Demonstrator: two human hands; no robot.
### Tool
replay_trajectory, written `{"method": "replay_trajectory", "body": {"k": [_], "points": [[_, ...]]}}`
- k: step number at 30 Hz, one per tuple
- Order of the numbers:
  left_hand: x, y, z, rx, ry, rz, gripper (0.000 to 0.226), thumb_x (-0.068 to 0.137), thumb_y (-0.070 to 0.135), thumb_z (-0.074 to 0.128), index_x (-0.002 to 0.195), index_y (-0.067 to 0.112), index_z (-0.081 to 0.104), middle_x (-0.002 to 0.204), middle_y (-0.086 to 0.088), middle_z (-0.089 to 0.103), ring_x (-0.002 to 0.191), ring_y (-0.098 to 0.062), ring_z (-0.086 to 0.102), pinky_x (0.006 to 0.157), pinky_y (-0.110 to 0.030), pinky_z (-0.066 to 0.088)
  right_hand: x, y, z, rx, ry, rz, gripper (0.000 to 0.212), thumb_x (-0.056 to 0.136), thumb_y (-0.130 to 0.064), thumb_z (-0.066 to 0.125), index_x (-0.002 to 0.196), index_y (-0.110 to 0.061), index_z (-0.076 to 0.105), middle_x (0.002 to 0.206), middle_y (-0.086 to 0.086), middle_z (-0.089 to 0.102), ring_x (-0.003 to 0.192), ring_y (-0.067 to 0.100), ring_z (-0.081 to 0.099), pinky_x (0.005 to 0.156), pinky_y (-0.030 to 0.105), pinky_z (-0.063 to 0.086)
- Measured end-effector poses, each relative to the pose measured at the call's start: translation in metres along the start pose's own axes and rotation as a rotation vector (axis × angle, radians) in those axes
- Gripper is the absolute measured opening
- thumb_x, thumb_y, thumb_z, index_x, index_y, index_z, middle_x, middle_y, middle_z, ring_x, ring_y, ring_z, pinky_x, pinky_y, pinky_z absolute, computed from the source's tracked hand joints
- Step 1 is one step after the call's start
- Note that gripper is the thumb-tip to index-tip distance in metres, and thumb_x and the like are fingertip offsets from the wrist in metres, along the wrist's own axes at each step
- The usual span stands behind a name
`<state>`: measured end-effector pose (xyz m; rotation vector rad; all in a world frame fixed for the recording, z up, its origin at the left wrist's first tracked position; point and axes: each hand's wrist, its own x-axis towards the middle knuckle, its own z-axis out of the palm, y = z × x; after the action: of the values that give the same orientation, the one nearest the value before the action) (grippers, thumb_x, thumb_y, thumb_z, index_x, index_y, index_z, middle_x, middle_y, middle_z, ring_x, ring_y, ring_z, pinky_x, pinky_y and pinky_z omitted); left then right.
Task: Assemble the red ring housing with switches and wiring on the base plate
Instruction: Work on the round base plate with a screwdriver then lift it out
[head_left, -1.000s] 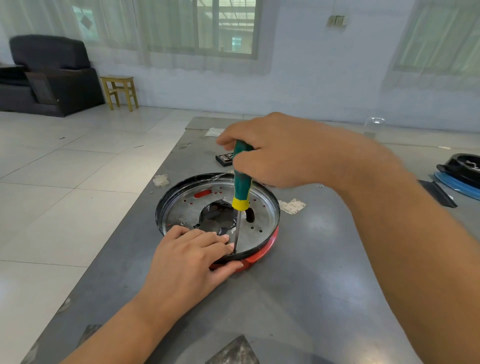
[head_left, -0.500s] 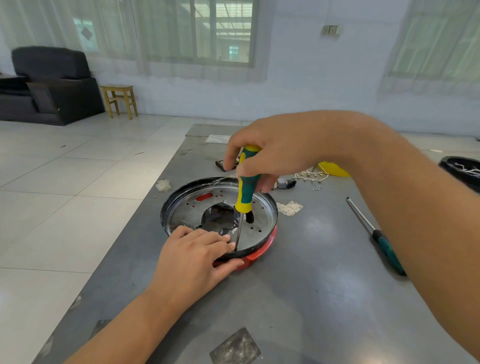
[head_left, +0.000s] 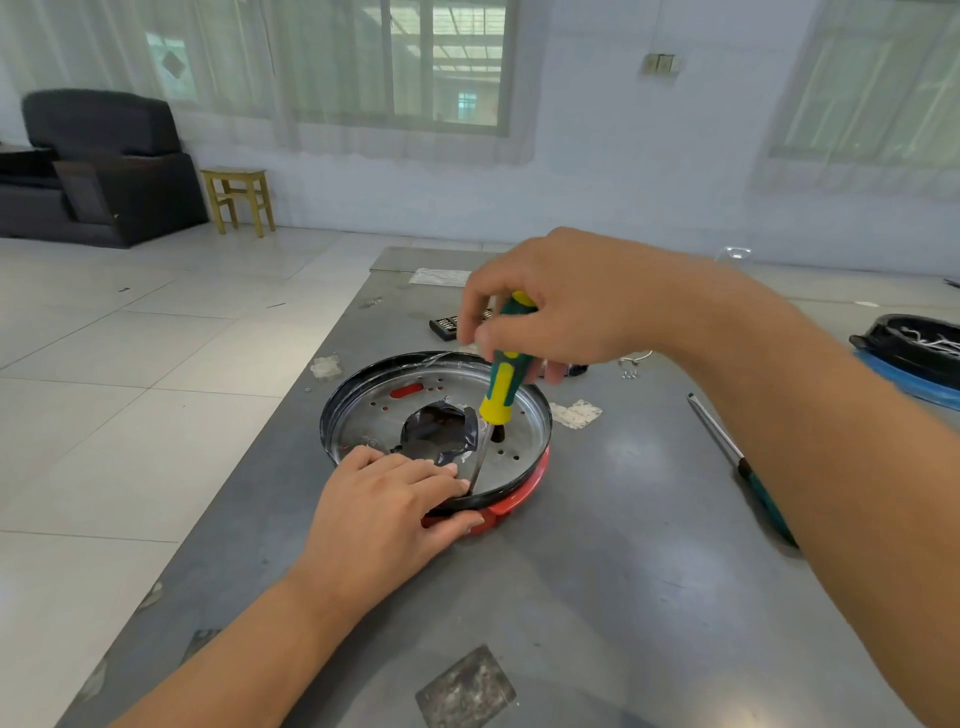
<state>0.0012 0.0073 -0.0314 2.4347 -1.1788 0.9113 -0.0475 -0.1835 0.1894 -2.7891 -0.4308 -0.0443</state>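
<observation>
On the grey table (head_left: 597, 571) sits a round metal base plate (head_left: 519, 441) with a black upturned rim, shallow like a dish. It rests on top of the red ring housing (head_left: 511, 506), of which only a red arc shows beneath the plate's near right edge. Inside the plate: a large central opening partly lined with crumpled black film (head_left: 436, 431), a red slot (head_left: 406, 391) visible through the far floor, and a scatter of small punched holes.

The left hand (head_left: 384, 514) lies flat over the near rim, fingers straight and together on the plate floor, thumb pressed against the red housing outside the rim. It grips nothing.

The right hand (head_left: 566, 312) is curled round the green-and-yellow handle of a screwdriver (head_left: 501, 384). The tool stands nearly upright, tilted slightly, its tip down on the plate floor just beside the left fingertips. Whether a screw sits under the tip cannot be told.

Also on the table: a second screwdriver (head_left: 737, 462) lying flat to the right, well apart from the plate; a few small screws (head_left: 628, 374) beyond the plate; a black bit case (head_left: 447, 327) behind it; and a black round part (head_left: 919, 343) holding white wiring at the far right edge, resting on a blue piece (head_left: 909, 379).
</observation>
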Motion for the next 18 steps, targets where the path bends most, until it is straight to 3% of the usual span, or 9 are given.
{"method": "replay_trajectory", "body": {"k": [3, 5, 7, 8, 10, 12, 15, 18], "points": [[-0.001, 0.000, 0.001, -0.017, 0.011, -0.007, 0.044, 0.089, 0.068, 0.055, 0.093, 0.033, 0.082, 0.094, 0.017, 0.080, 0.089, -0.010, 0.077, 0.067, -0.038, 0.054, -0.006, 0.002, 0.005, -0.032, 0.048, 0.024, 0.028, 0.099, -0.052, 0.058, 0.084, -0.030, 0.066, 0.061, -0.017, 0.070, 0.049, 0.004, 0.069, 0.051, 0.019, 0.052], [-0.001, 0.000, 0.002, -0.024, 0.004, -0.011, 0.044, 0.089, 0.069, 0.054, 0.092, 0.034, 0.082, 0.096, 0.017, 0.080, 0.091, -0.010, 0.078, 0.068, -0.037, 0.054, -0.003, -0.001, 0.013, -0.220, 0.129, -0.019, 0.045, 0.099, -0.063, 0.048, 0.076, -0.027, 0.061, 0.055, -0.008, 0.065, 0.045, 0.001, 0.063, 0.048, 0.019, 0.042], [-0.001, -0.001, 0.002, -0.027, -0.003, -0.013, 0.046, 0.090, 0.069, 0.053, 0.093, 0.034, 0.082, 0.100, 0.018, 0.080, 0.093, -0.009, 0.077, 0.069, -0.037, 0.054, 0.001, -0.007, 0.019, -0.346, 0.186, -0.094, 0.045, 0.105, -0.056, 0.038, 0.078, -0.025, 0.057, 0.061, -0.005, 0.058, 0.056, 0.007, 0.058, 0.052, 0.025, 0.034], [-0.002, -0.001, 0.002, -0.028, -0.001, -0.012, 0.046, 0.089, 0.069, 0.053, 0.093, 0.035, 0.083, 0.100, 0.017, 0.080, 0.093, -0.009, 0.077, 0.069, -0.037, 0.054, 0.002, -0.010, 0.019, -0.314, 0.165, -0.112, 0.036, 0.106, -0.048, 0.037, 0.085, -0.027, 0.058, 0.070, -0.009, 0.059, 0.065, 0.007, 0.056, 0.056, 0.027, 0.035], [-0.001, -0.001, 0.002, -0.028, -0.004, -0.014, 0.047, 0.089, 0.069, 0.053, 0.094, 0.035, 0.084, 0.098, 0.017, 0.080, 0.092, -0.010, 0.077, 0.069, -0.038, 0.054, 0.001, -0.011, 0.010, -0.161, 0.033, -0.081, 0.014, 0.100, -0.035, 0.046, 0.101, -0.032, 0.059, 0.093, -0.015, 0.064, 0.079, 0.004, 0.059, 0.064, 0.029, 0.044], [-0.001, -0.001, 0.001, -0.027, -0.017, -0.023, 0.047, 0.089, 0.070, 0.053, 0.094, 0.035, 0.084, 0.099, 0.017, 0.080, 0.093, -0.010, 0.077, 0.069, -0.038, 0.054, -0.001, -0.005, -0.006, -0.030, -0.106, -0.044, 0.014, 0.095, -0.029, 0.057, 0.105, -0.036, 0.064, 0.100, -0.017, 0.069, 0.075, 0.001, 0.069, 0.061, 0.020, 0.053], [0.000, 0.000, 0.001, -0.030, -0.019, -0.022, 0.046, 0.088, 0.069, 0.053, 0.091, 0.035, 0.084, 0.102, 0.018, 0.080, 0.094, -0.008, 0.077, 0.069, -0.036, 0.054, -0.006, 0.000, -0.015, 0.096, -0.137, -0.019, 0.007, 0.097, -0.038, 0.067, 0.102, -0.035, 0.071, 0.079, -0.017, 0.077, 0.067, 0.004, 0.075, 0.060, 0.010, 0.054], [0.000, 0.000, 0.002, -0.040, -0.010, -0.021, 0.044, 0.088, 0.068, 0.054, 0.090, 0.036, 0.084, 0.103, 0.019, 0.080, 0.094, -0.008, 0.077, 0.068, -0.036, 0.054, -0.005, 0.001, 0.000, -0.089, 0.056, 0.007, 0.034, 0.099, -0.059, 0.054, 0.088, -0.030, 0.068, 0.062, -0.011, 0.072, 0.054, 0.004, 0.070, 0.054, 0.019, 0.054]]}}
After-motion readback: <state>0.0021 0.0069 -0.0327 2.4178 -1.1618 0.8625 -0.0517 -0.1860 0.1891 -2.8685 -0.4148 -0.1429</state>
